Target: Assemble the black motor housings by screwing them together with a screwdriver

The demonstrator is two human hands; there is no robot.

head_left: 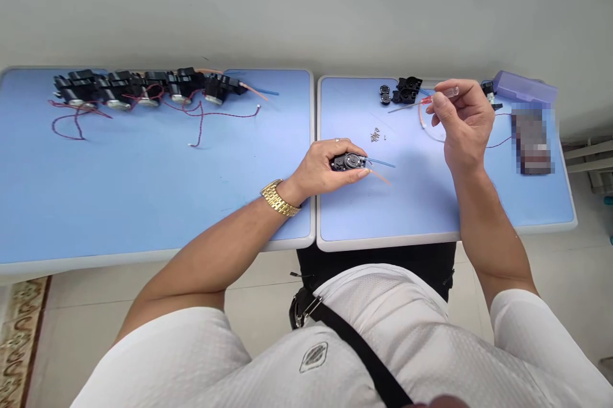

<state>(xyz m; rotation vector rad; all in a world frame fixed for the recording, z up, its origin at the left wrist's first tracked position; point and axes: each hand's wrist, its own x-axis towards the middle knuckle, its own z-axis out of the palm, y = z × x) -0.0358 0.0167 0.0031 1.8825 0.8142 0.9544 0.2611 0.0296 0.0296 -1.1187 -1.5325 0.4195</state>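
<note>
left hand (pixel 318 168) clamped on a black gear housing (pixel 352 161), right hand (pixel 462 117) gripping a screwdriver (pixel 426 100)

five black motor assemblies (pixel 153 79) lie in a row near the back edge of the left counter (pixel 119 197), twisted cables (pixel 202 115) trailing forward; from there the blue surface runs to the front edge. a narrow gap parts it from the right counter (pixel 383 216). the left hand, a gold watch (pixel 280 198) at its wrist, reaches across that gap, thumb and fingers closed around the sides of the gear housing, which is just past the gap and back from the front edge. blue tubing (pixel 382 163) sticks out of it rightward. loose screws (pixel 375 135) lie behind it, and farther back a black casing part (pixel 408 90). the screwdriver's shaft points left, its tip near the casing part and apart from the housing. thumb and fingers of the right hand pinch its clear handle, with blue surface between the two hands. beyond, a purple case (pixel 524 87) sits at the back right corner; a pixelated item (pixel 531 140) lies in front of it, near the right edge.
</note>
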